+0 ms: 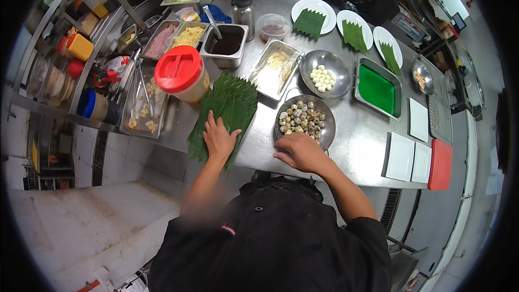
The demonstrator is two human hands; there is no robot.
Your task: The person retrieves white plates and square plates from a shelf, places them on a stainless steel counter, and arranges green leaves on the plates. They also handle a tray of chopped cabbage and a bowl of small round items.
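My left hand (pixel 219 137) lies with its fingers spread on a stack of green leaves (pixel 231 93), which look like cut banana leaves with zigzag edges. The stack reaches over the table's front edge. My right hand (pixel 302 152) is at the near rim of a metal bowl (pixel 329 123) of speckled quail eggs (pixel 300 117). Its fingers are curled, and whether anything is between them is hidden. Behind that bowl, another metal bowl (pixel 340 67) contains peeled white eggs (pixel 322 79).
Left of the leaves stands a red-lidded tub (pixel 178 69). A steel pan of dark sauce (pixel 225 44) and a plastic-wrapped tray (pixel 275 69) sit behind. Rightward are a pan of green liquid (pixel 377 85), square white plates (pixel 400 156) and a red board (pixel 440 164). Leaf-lined oval plates (pixel 330 8) stand farther back.
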